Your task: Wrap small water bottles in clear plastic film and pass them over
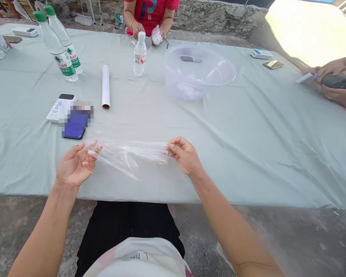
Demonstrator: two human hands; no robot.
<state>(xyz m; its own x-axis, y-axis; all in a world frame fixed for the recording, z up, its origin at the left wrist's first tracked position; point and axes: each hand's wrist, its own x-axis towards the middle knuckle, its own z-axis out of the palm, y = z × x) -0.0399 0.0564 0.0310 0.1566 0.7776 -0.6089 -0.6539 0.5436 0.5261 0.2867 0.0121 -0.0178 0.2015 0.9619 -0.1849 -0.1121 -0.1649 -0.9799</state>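
Note:
A thin clear plastic film is stretched sideways between my hands, bunched into folds, with a loose corner hanging down in the middle. At its left end my left hand is palm up and holds the film, some fingertips behind or inside it. The right end is pinched between the thumb and fingers of my right hand. Both hands are just above the near part of the table. Beyond my left hand lie a dark phone and a white box-shaped device.
A pale green cloth covers the table. A white roll, a small bottle, two large bottles and a clear plastic basin stand or lie farther back. A person in red sits opposite; another person's hands are at right.

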